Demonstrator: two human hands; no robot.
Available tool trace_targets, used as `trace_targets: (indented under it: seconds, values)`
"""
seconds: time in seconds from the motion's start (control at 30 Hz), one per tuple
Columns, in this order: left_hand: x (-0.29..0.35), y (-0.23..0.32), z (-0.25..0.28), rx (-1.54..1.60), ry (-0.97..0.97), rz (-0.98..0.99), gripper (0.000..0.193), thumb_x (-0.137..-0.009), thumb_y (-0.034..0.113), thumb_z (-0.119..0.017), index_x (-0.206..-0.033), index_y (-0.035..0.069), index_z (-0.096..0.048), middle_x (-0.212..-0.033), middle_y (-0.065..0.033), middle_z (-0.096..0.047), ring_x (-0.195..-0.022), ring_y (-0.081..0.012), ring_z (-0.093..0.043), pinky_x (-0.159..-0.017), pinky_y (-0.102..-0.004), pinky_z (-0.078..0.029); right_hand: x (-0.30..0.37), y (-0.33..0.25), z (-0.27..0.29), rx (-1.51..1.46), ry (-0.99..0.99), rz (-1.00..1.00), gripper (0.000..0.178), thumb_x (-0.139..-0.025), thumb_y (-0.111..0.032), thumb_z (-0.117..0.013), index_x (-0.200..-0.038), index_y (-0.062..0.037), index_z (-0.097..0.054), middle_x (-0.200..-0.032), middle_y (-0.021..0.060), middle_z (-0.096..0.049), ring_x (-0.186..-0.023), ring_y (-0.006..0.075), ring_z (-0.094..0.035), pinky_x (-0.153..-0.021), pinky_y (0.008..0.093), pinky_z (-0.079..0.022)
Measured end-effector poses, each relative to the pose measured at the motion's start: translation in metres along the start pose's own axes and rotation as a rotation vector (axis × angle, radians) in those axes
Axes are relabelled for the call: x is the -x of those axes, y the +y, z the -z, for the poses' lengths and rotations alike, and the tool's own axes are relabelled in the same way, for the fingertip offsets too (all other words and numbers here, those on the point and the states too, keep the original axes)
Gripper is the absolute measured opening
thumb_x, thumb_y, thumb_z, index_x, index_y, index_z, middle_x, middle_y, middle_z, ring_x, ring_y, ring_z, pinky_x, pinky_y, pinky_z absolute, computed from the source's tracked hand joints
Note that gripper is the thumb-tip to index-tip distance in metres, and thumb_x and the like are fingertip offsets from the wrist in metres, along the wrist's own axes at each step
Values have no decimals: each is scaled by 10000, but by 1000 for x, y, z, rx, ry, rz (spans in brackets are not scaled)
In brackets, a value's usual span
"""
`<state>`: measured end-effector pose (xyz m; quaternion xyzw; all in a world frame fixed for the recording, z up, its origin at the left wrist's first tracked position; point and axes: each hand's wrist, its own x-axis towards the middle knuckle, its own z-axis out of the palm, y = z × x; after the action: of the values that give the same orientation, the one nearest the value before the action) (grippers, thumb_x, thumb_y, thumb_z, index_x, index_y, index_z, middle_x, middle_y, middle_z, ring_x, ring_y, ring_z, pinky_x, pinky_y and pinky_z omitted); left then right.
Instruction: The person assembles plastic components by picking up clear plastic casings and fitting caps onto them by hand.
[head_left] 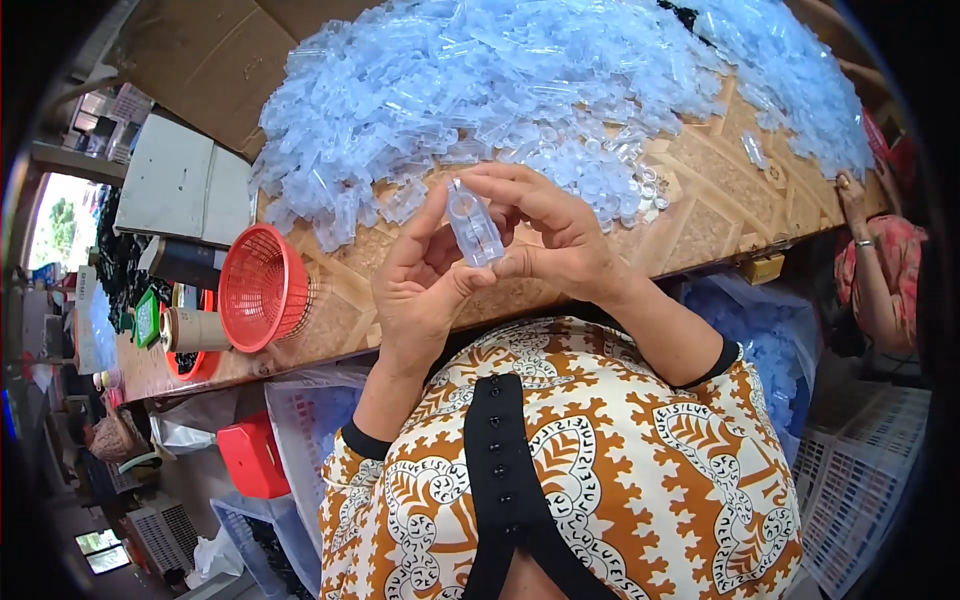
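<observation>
Between my two hands, raised over the table's near edge, is a small clear plastic part (474, 226), long, with a rounded top and a round opening near it. My left hand (422, 262) grips its left side and lower end, thumb in front. On the other side my right hand (556, 232) has its thumb at the lower corner and its fingers curled over the top. Behind them spreads a large heap of clear, bluish plastic parts (480, 80). Small round clear pieces (600, 180) lie at the heap's near edge.
A red plastic basket (262, 288) stands on the table (690, 215) at left, beside a tape roll (200, 330). Cardboard (215, 60) walls the far left. Bags of clear parts (750, 330) hang below the edge. At right, another person's hand (852, 203) rests by the table.
</observation>
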<state>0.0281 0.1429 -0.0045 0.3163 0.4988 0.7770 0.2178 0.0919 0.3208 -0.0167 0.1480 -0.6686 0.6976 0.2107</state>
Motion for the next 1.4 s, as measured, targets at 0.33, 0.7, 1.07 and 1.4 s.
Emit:
trace_targets:
  seconds: [0.33, 0.7, 1.07, 1.4]
  values:
    - [2, 1, 5, 10, 12, 9, 737, -818, -120, -722, -1483, 7, -429, -1330, -157, -613, -1174, -223, -641, -972, -331, -561, 1, 6, -5, 90, 8, 89, 654, -777, -79, -826, -1388, -58, -592, -1346, 57, -545, -854, 98, -511, -761, 239, -490]
    - [3, 5, 7, 11, -22, 56, 705, -837, -124, -687, -1482, -7, -426, -1334, -170, -610, -1171, -234, -643, -991, -343, -545, 5, 3, -9, 236, 26, 119, 686, -755, -50, -825, -1393, -46, -575, -1350, 89, -549, -874, 117, -550, -761, 253, -505]
    - [5, -1, 12, 57, 7, 118, 676, -903, -84, -644, -1508, -30, -349, -1471, -181, -476, -1287, -242, -557, -1056, -342, -498, 5, 7, -18, 339, 28, 95, 634, -804, -42, -798, -1388, -16, -554, -1330, 131, -532, -931, 142, -599, -760, 264, -528]
    - [13, -4, 11, 309, 99, 225, 648, -939, -2, -650, -1508, -34, -341, -1482, -177, -465, -1324, -221, -516, -1091, -334, -455, 12, 14, -23, 146, 124, -96, 615, -766, -89, -834, -1345, -56, -628, -1270, 41, -569, -835, 78, -527, -727, 214, -473]
